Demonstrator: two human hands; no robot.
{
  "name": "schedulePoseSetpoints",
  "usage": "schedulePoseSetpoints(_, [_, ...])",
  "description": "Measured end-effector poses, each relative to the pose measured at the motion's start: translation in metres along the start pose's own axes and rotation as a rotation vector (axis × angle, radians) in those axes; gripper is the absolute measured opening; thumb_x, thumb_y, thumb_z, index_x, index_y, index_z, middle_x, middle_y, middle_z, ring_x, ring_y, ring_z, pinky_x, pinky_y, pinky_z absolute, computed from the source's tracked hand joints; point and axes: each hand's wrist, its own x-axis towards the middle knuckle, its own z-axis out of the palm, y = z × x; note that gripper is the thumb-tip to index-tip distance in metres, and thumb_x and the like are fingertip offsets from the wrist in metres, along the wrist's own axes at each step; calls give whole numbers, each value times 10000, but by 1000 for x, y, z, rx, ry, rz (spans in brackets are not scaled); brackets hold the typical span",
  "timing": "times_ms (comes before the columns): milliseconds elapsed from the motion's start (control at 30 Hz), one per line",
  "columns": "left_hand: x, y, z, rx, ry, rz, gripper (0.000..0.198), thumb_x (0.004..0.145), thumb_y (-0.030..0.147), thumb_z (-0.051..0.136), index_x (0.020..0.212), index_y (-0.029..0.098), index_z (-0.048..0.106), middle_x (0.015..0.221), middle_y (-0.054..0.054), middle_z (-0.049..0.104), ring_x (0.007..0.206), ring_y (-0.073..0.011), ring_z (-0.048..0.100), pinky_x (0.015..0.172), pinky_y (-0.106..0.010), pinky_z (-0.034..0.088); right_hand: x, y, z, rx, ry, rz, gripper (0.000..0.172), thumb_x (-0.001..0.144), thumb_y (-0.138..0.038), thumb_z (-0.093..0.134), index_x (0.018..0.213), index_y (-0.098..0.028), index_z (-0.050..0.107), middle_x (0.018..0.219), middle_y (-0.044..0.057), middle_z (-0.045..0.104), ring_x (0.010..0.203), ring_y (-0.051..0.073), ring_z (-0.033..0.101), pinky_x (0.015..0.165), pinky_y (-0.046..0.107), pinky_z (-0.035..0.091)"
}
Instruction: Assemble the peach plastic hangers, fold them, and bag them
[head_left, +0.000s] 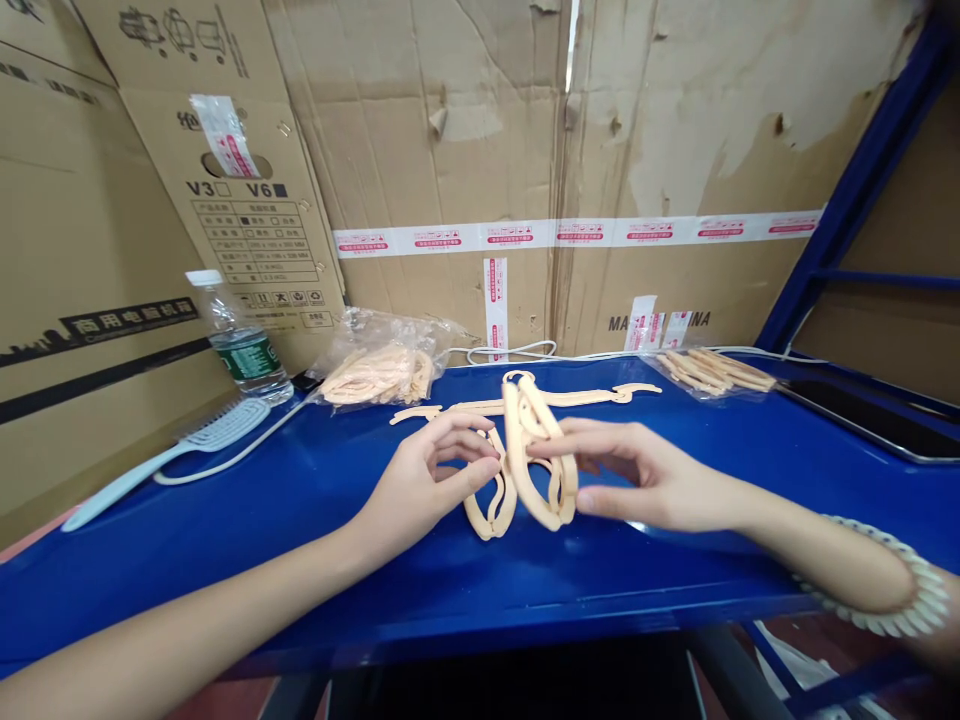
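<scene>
Two folded cream plastic pieces, looking like folding hangers, are at the middle of the blue table. The right one [517,470] is tilted upright, and my right hand [637,475] holds it between thumb and fingers at its right side. Beside it, the left folded piece [480,520] is partly hidden behind the fingertips of my left hand [442,470], whose thumb and fingers are curled round its upper part. Behind both lies an unfolded cream hanger [585,398], stretched out flat with a hook near its middle.
A clear bag of cream pieces [375,373] lies at the back left, near a water bottle [246,350] and a pale blue hairbrush [180,450]. Another bag of pieces [712,371] and a dark tablet [870,415] lie right. Cardboard [450,150] stands behind the blue table [315,560].
</scene>
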Motion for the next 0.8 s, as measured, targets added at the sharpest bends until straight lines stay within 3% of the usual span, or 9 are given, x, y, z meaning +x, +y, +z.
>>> schedulePoseSetpoints(100, [-4,2,-3,246,-43,147,328,850,293,631,1160,212,562,1008,-72,680,970,-222,648,829,-328,533,-1,10,-15,8,189,144,417,857,-428,606,1219,-224,639,1121,85,664,942,230,630,779,347,530])
schedulePoseSetpoints(167, [-7,3,-4,460,-152,299,365,868,293,606,1223,223,558,1154,-91,646,1104,-244,591,966,-375,472,-2,19,-26,-107,260,234,390,842,-471,600,1132,-223,677,1011,70,678,863,221,621,708,328,512])
schedulePoseSetpoints(267, [-12,4,-2,697,-376,432,511,864,365,624,1346,253,500,1375,-106,527,1308,-304,426,1121,-472,297,-4,27,-34,-327,178,343,367,835,-516,574,989,-205,693,828,42,644,708,184,562,615,301,449])
schedulePoseSetpoints(333, [-16,2,0,778,-481,437,595,858,423,629,1408,296,440,1468,-92,438,1380,-347,322,1147,-550,190,-5,26,-34,-376,34,378,369,846,-523,554,982,-197,662,762,21,609,655,162,522,587,283,417])
schedulePoseSetpoints(467, [-20,0,4,835,-524,363,663,847,508,622,1445,375,370,1548,-46,315,1427,-397,194,1130,-638,90,-8,16,-31,-356,-170,398,452,812,-547,602,1113,-209,586,821,20,628,701,169,548,608,272,430])
schedulePoseSetpoints(633, [-19,3,1,818,-589,282,652,873,529,577,1459,414,315,1574,-22,232,1436,-399,147,1120,-660,93,-11,14,-31,-416,-207,392,612,730,-553,700,1220,-225,538,960,46,665,816,216,607,691,300,470])
schedulePoseSetpoints(800, [-17,3,-5,777,-607,271,641,890,488,579,1463,405,305,1580,-15,205,1440,-384,142,1130,-648,70,-12,17,-28,-428,-166,325,612,744,-581,677,1229,-233,543,1098,70,651,868,233,629,724,313,492])
